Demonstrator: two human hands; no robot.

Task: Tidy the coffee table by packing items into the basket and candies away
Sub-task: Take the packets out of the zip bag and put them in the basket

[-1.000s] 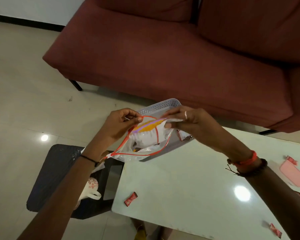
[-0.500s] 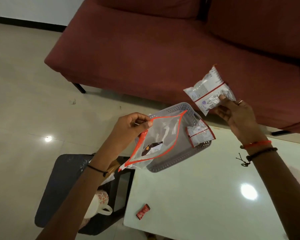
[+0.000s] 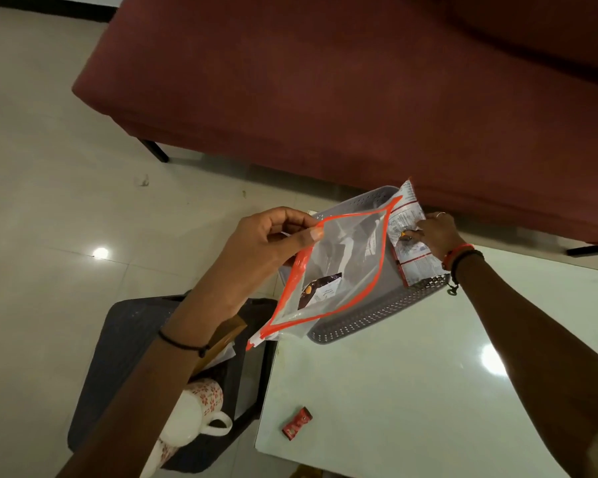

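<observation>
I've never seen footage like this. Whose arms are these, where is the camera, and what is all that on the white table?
There is no machine here: a person wears a camera on the head, so you look down along both arms. The left hand holds up a clear zip bag with an orange edge; a dark packet lies inside it. The right hand presses white snack packets into a grey perforated basket, which stands at the corner of the white coffee table. One red candy lies near the table's front edge. Behind is a dark red sofa; on the floor, a dark bin holds a flowered mug.
</observation>
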